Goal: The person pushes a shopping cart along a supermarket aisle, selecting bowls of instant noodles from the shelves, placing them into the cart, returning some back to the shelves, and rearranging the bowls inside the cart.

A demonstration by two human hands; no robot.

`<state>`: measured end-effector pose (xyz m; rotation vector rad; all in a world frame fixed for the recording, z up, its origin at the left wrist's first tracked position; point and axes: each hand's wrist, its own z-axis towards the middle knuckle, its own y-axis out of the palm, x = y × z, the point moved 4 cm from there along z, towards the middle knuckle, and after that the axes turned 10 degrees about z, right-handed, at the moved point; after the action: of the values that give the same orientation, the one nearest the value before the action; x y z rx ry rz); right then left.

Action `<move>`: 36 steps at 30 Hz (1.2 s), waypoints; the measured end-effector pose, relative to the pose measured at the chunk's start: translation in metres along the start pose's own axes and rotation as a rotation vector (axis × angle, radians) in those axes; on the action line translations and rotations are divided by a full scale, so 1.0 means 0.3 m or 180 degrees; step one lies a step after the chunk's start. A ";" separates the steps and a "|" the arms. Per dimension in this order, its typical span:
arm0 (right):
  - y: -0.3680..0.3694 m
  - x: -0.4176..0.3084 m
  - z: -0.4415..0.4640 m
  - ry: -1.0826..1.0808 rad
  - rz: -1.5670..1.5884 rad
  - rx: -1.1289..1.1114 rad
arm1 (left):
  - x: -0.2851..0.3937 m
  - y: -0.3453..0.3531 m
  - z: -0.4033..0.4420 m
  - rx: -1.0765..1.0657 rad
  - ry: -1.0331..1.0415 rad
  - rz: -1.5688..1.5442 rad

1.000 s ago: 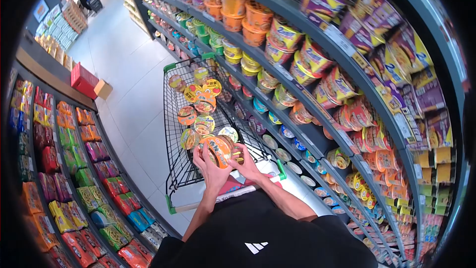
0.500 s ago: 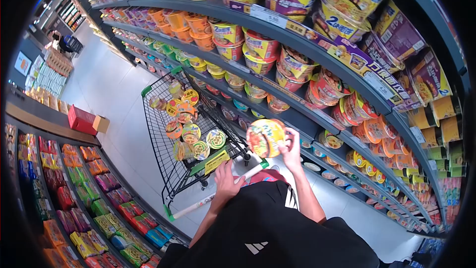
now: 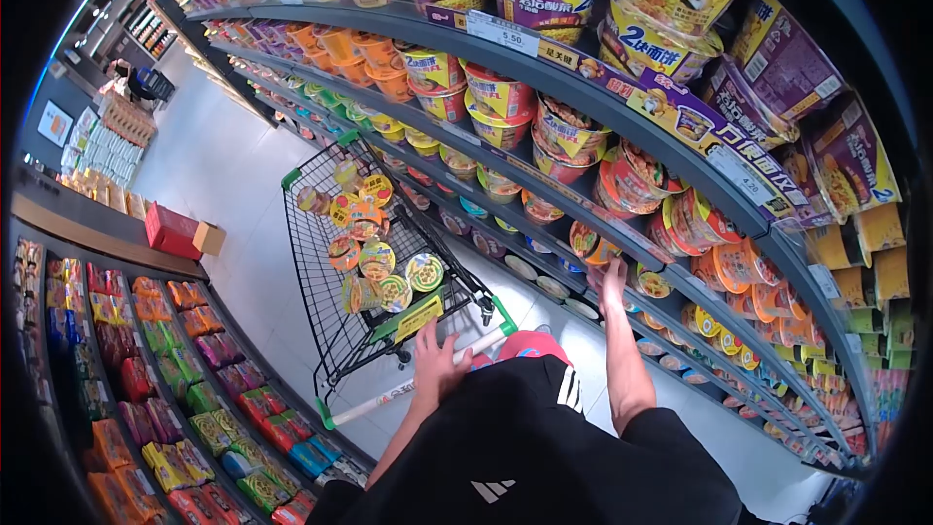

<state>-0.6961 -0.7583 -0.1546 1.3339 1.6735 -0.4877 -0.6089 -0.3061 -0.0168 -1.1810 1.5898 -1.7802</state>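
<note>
My left hand (image 3: 436, 362) lies over the white handle (image 3: 484, 340) of a shopping cart, its fingers stretched out and apart. Reaching to the shelf on the right, my right hand (image 3: 610, 290) has its fingers against the near side of an instant noodle bowl (image 3: 589, 244) with an orange and red lid. The bowl sits at the shelf's opening; part of the grip is hidden. Another noodle bowl (image 3: 653, 282) stands just right of that hand. Inside the black wire cart (image 3: 309, 326) lie several noodle bowls (image 3: 377, 261) with yellow, orange and green lids.
Shelves of noodle bowls curve along the right, with a price rail (image 3: 622, 87) jutting out. Packaged noodles (image 3: 209, 360) fill a low rack on the left. A red box (image 3: 173, 231) and a cardboard box (image 3: 208, 237) are beyond it. Further back is a person (image 3: 121, 70).
My right hand has carried the noodle bowl from above the cart handle rightward to the shelf. My left hand has shifted slightly, staying at the handle.
</note>
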 end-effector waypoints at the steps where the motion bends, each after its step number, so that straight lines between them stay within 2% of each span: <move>1: 0.006 0.016 0.046 0.0056 0.0132 -0.0003 | 0.002 -0.001 0.001 0.0037 0.0014 0.0011; 3: 0.023 0.025 0.111 0.0282 0.0306 0.0150 | 0.000 -0.005 -0.004 0.0107 0.0027 0.0032; 10: 0.032 0.090 0.237 0.1047 0.0447 -0.0204 | 0.032 -0.019 0.005 0.0148 -0.0169 0.0147; 13: 0.067 0.065 0.193 0.0880 0.0033 -0.0090 | 0.037 -0.028 0.011 0.0181 -0.0238 0.0110; 16: 0.055 0.079 0.215 0.0724 -0.0414 -0.0364 | 0.037 -0.037 0.014 0.0162 -0.0248 0.0037; 22: 0.010 0.123 0.286 0.1088 -0.0360 -0.0591 | 0.042 -0.036 0.029 0.0048 -0.0323 0.0002; 25: 0.039 0.079 0.229 0.1130 -0.0774 -0.0491 | 0.034 -0.019 0.035 -0.0042 -0.0289 0.0027; 29: 0.096 -0.034 0.129 0.0712 -0.1499 -0.0309 | 0.026 -0.001 0.036 -0.0020 -0.0199 -0.0086; 31: 0.047 0.059 0.226 -0.0315 -0.1650 0.0167 | 0.033 -0.019 0.038 0.0119 -0.0110 -0.0220; 34: 0.084 0.106 0.089 -0.1355 -0.1941 0.0612 | 0.025 -0.053 0.047 0.0159 -0.0153 -0.0692; 36: 0.188 0.119 -0.070 -0.0986 -0.1840 -0.0115 | -0.028 -0.029 0.046 0.0156 -0.0230 -0.1154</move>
<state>-0.6530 -0.7038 -0.1610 0.6836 1.7747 -0.9402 -0.5915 -0.3050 -0.0116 -1.5697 1.3464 -1.9554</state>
